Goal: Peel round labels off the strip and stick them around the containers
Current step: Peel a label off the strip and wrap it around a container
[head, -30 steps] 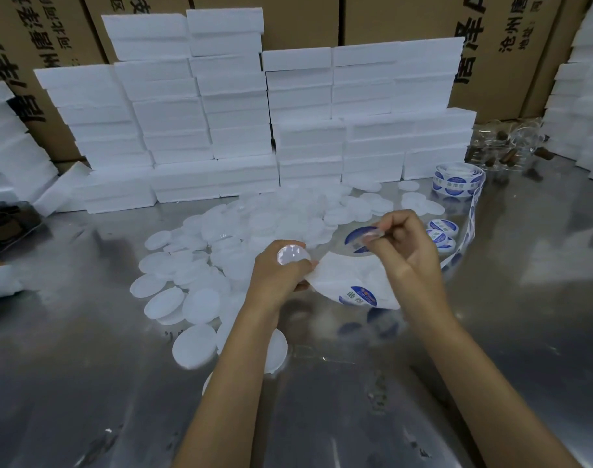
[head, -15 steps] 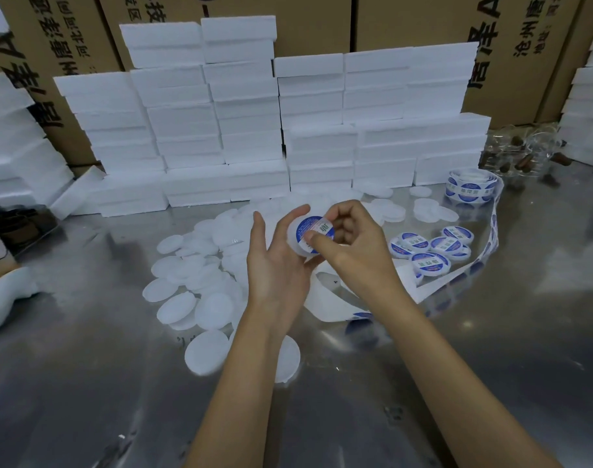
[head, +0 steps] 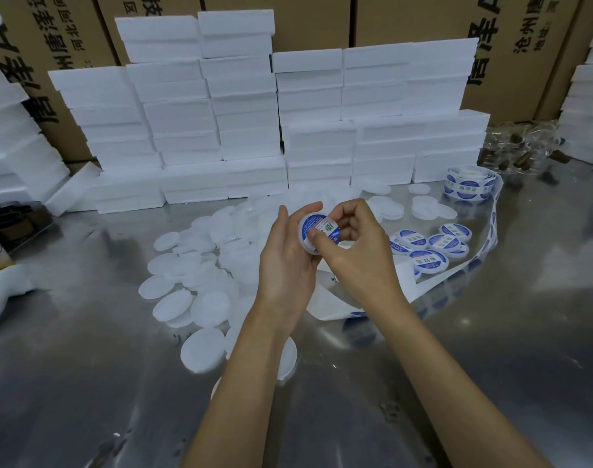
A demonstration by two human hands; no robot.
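Your left hand (head: 288, 265) cups a container (head: 317, 236) above the table (head: 85, 366), fingers curled round it; your right hand (head: 359, 255) presses the label (head: 322, 228) down (thumb on it), strip (head: 490, 238) lying right.

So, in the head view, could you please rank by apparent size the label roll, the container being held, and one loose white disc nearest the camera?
1. White disc, though nearness inflates it.
2. Label roll.
3. Held container, partly hidden by both hands.

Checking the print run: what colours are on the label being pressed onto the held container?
Blue and white label with green characters; head view.
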